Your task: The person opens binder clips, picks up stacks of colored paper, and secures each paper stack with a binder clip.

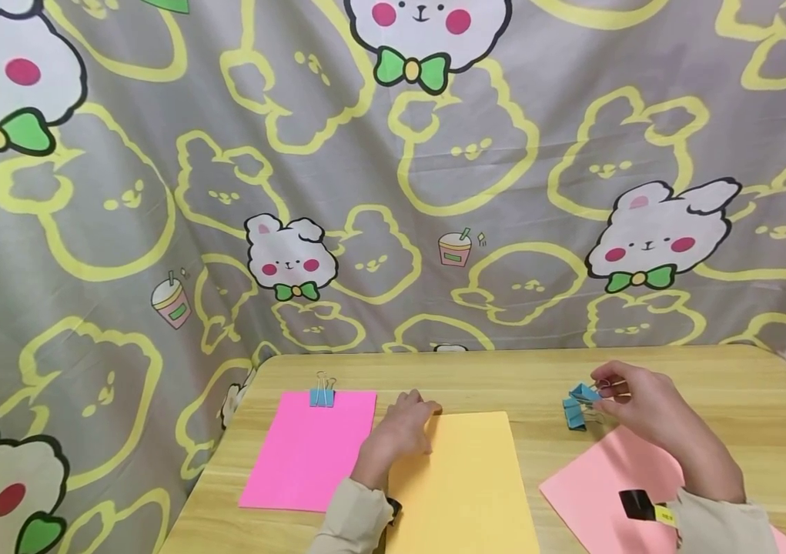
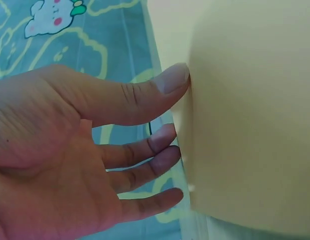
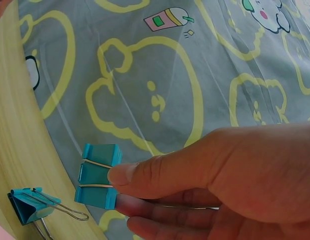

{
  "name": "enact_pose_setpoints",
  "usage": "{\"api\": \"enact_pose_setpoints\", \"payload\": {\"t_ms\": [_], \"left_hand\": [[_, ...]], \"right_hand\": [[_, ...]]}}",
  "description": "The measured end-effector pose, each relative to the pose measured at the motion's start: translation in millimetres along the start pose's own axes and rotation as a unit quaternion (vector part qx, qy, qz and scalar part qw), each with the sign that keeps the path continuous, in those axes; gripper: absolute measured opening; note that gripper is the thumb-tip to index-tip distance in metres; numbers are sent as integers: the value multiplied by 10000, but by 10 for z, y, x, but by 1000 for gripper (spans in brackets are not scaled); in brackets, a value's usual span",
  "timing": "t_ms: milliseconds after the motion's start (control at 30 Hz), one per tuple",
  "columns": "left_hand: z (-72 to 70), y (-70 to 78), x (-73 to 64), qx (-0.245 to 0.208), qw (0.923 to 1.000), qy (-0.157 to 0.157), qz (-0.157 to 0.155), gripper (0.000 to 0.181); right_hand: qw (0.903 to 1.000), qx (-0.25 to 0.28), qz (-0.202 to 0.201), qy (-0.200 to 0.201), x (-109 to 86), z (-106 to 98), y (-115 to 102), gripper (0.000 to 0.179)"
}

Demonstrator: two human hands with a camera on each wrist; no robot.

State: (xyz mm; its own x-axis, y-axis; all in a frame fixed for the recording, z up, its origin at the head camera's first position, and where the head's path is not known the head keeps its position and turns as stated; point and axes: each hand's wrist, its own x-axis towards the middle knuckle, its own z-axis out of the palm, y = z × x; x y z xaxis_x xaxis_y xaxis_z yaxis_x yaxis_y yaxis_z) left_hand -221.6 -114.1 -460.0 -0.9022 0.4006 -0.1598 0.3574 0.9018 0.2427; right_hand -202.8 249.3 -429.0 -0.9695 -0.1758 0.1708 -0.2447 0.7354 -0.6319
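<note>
In the head view a yellow paper stack [image 1: 465,477] lies at the middle of the table. My left hand [image 1: 403,427] is at its upper left, and the thumb and fingertips touch the paper's edge [image 2: 187,165] in the left wrist view. The fingers there are fairly straight. My right hand [image 1: 642,400] pinches a blue binder clip [image 3: 98,175] between thumb and fingers, above the table. Beside it on the table stands another blue binder clip [image 3: 32,205], its wire handles spread apart. Pink paper [image 1: 614,477] lies under the right forearm, partly hidden.
At the left lies a bright pink paper stack [image 1: 309,454] with a blue binder clip [image 1: 322,397] on its top edge. The wooden table [image 1: 476,377] ends at a grey patterned curtain [image 1: 365,177] behind and to the left.
</note>
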Motion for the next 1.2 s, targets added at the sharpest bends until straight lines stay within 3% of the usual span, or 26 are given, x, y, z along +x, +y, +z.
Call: {"api": "enact_pose_setpoints", "payload": {"t_ms": [267, 533, 900, 967, 1067, 1200], "left_hand": [[9, -20, -14, -361, 9993, -49, -31, 60], [17, -19, -9, -75, 9999, -64, 33, 62], [7, -34, -12, -209, 9994, -235, 142, 61], [-21, -42, -31, -364, 9988, -211, 256, 56], [-87, -103, -52, -853, 9943, -144, 623, 29], [-214, -268, -78, -1651, 9814, -50, 983, 36]], "right_hand": [[10000, 13, -44, 0, -13, 8, 4, 31], [10000, 24, -8, -31, -18, 0, 3, 30], [10000, 46, 2, -73, -16, -8, -5, 31], [9999, 51, 13, -87, -12, -10, -2, 31], [9999, 40, 23, -95, -12, -9, 0, 32], [9999, 34, 18, -93, -18, -13, 8, 32]]}}
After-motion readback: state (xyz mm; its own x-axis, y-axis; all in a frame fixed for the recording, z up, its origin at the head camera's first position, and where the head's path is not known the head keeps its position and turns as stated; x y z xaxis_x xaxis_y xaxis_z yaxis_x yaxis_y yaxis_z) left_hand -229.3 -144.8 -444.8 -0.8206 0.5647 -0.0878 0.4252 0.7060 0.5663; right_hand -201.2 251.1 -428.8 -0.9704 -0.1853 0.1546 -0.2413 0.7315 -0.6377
